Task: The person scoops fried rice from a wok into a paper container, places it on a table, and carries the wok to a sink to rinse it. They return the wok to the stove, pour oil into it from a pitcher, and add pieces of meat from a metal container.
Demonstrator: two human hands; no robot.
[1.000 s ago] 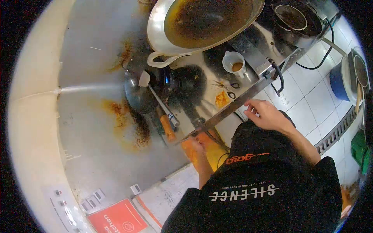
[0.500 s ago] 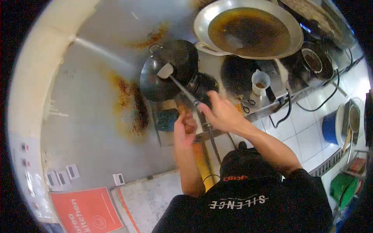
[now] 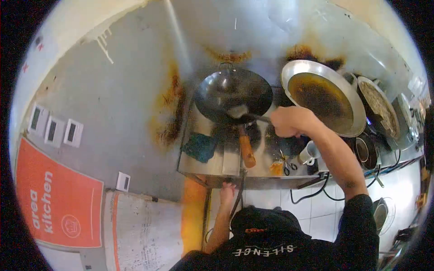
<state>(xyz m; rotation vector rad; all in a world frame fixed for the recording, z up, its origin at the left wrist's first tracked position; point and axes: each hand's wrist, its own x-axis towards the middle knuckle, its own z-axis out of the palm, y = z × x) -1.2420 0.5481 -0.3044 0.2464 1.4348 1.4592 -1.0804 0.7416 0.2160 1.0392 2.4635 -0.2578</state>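
Where the right hand [image 3: 291,122] grips the spatula [image 3: 238,112], the handle [image 3: 262,119] is partly hidden

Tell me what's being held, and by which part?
The right hand grips a long-handled grey metal spatula by its handle; whether the left hand holds anything cannot be told.

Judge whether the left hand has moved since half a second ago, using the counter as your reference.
Yes: the left hand went from the wooden handle down to the counter's front edge.
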